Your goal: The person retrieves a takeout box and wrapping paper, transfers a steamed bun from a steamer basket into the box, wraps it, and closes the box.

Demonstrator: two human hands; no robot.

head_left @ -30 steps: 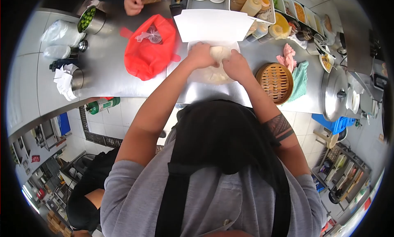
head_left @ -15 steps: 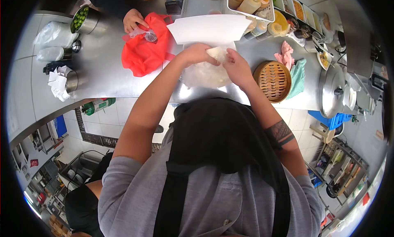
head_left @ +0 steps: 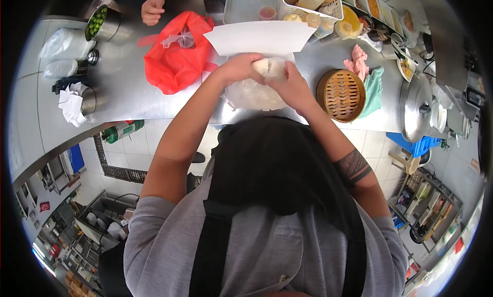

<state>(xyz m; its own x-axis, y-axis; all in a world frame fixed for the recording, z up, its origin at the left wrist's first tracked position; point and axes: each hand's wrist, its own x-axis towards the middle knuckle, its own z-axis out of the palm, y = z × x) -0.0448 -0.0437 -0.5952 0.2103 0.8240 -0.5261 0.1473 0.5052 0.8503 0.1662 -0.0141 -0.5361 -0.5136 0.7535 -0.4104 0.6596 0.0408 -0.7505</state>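
Both my hands are at a thin clear plastic bag, which hangs over the front of a white takeaway box with its lid up. My left hand is closed on the bag from the left. Fingers curled, my right hand grips it from the right. A pale, rounded food piece shows at the bag's upper part between my hands; its kind is unclear. The bag and my hands hide most of the box's inside.
To the left lies a red carrier bag, with another person's hand beyond it. A bamboo steamer basket sits at right, beside pink and green cloths. Sauce bottles fill a white basket behind.
The other person's hand has let go of the red bag and drawn back. My hands have shifted slightly around the plastic bag, the right one turning lower.
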